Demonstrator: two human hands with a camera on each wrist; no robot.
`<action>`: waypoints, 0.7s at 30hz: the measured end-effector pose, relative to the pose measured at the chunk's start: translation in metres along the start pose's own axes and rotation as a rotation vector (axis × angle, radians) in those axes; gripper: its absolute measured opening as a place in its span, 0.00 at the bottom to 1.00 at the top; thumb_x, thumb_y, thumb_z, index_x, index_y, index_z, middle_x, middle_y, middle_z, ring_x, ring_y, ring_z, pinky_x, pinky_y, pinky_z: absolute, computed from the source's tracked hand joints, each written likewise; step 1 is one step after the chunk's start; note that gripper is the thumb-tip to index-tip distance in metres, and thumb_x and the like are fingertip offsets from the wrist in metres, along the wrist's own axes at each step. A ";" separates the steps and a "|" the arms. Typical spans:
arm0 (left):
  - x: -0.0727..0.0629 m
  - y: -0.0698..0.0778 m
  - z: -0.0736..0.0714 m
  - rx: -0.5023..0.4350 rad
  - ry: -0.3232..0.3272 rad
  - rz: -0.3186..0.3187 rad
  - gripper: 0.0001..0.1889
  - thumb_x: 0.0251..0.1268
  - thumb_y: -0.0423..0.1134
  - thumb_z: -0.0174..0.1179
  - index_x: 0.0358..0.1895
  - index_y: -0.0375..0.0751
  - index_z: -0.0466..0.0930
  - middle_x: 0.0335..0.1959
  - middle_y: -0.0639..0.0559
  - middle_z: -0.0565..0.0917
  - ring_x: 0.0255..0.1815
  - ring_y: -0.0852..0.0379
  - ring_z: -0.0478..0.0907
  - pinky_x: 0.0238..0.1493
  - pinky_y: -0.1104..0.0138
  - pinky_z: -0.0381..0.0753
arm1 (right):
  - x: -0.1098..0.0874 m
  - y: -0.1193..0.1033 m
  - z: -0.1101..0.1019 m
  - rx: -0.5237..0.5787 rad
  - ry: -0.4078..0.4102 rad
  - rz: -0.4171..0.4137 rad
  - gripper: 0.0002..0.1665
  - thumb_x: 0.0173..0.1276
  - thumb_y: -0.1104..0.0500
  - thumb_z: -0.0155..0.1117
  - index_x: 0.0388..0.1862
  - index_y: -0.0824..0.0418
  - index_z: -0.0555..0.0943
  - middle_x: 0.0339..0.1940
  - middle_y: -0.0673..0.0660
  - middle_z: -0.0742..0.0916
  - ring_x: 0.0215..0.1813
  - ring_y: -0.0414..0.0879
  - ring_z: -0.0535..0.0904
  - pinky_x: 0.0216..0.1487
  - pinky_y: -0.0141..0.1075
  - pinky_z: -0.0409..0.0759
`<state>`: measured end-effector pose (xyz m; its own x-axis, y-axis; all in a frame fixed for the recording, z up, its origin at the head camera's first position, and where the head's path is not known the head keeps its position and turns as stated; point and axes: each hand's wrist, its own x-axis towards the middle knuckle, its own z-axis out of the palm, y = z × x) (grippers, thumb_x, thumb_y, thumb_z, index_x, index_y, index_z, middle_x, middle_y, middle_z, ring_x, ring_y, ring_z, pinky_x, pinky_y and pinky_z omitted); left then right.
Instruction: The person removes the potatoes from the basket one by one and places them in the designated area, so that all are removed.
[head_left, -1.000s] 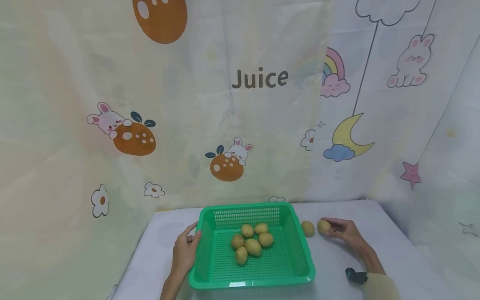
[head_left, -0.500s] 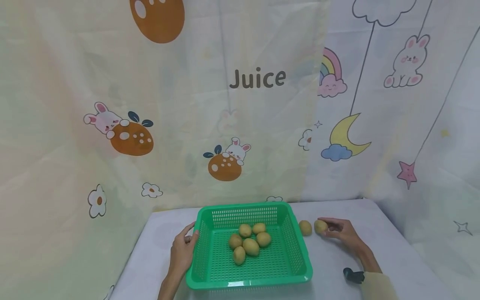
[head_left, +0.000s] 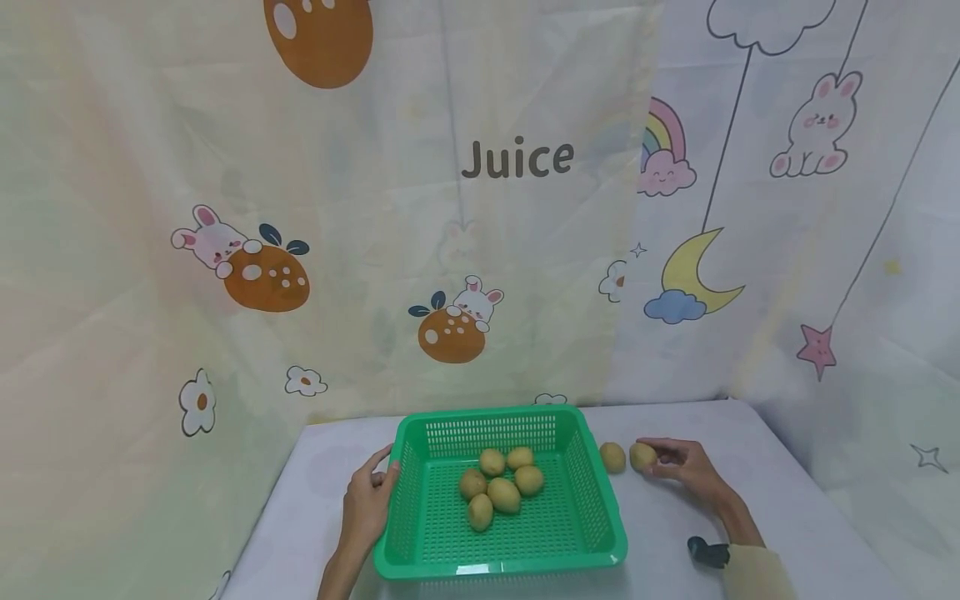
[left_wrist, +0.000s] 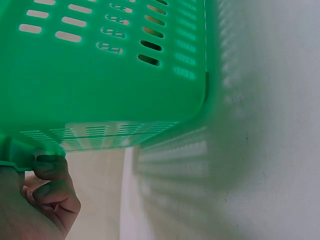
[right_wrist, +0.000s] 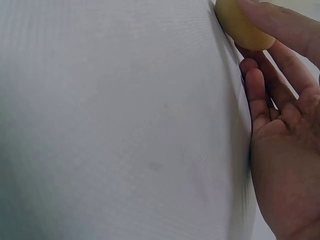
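A green plastic basket sits on the white-covered table, with several potatoes grouped on its floor. My left hand grips the basket's left rim; in the left wrist view its fingers curl under the rim. To the right of the basket, my right hand pinches a potato between thumb and fingers, on the tabletop. That potato shows at the top of the right wrist view, partly covered by the thumb. A second loose potato lies between it and the basket.
The white tabletop extends right of my right hand and left of the basket. Behind it hangs a printed curtain with cartoon drawings. A dark strap piece sits at my right wrist by the sleeve.
The view shifts slightly from the head moving. Both hands, the basket and the potatoes keep their places relative to each other.
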<state>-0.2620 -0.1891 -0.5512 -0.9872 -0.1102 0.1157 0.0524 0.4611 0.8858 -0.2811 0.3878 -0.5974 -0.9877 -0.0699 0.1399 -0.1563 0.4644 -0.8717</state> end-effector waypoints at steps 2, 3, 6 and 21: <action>0.000 0.001 0.000 0.005 0.004 -0.003 0.25 0.88 0.45 0.57 0.79 0.40 0.74 0.20 0.53 0.84 0.17 0.58 0.79 0.20 0.67 0.76 | 0.000 -0.001 0.001 0.000 0.004 -0.003 0.32 0.65 0.63 0.81 0.68 0.69 0.84 0.63 0.62 0.91 0.52 0.27 0.83 0.54 0.28 0.81; 0.000 0.001 0.000 0.008 0.005 -0.006 0.25 0.88 0.45 0.57 0.79 0.40 0.74 0.20 0.53 0.84 0.17 0.58 0.78 0.20 0.67 0.76 | 0.000 -0.001 0.001 -0.004 0.000 -0.010 0.33 0.65 0.63 0.81 0.68 0.70 0.84 0.63 0.63 0.91 0.52 0.27 0.83 0.54 0.28 0.81; 0.000 0.002 0.001 0.010 0.003 -0.011 0.26 0.88 0.45 0.57 0.79 0.40 0.73 0.19 0.53 0.83 0.17 0.58 0.78 0.20 0.67 0.76 | -0.001 -0.003 0.001 -0.007 0.003 -0.009 0.33 0.65 0.63 0.81 0.68 0.70 0.84 0.63 0.63 0.92 0.52 0.28 0.83 0.54 0.28 0.80; 0.000 0.001 0.001 0.012 0.016 -0.015 0.25 0.87 0.45 0.57 0.78 0.41 0.75 0.18 0.53 0.82 0.16 0.58 0.78 0.19 0.67 0.75 | -0.001 -0.002 0.000 -0.025 -0.008 0.071 0.37 0.66 0.59 0.83 0.72 0.66 0.82 0.71 0.68 0.86 0.56 0.25 0.81 0.60 0.29 0.79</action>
<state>-0.2619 -0.1881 -0.5507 -0.9852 -0.1315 0.1101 0.0360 0.4695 0.8822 -0.2802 0.3870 -0.5961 -0.9963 -0.0426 0.0741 -0.0855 0.4901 -0.8675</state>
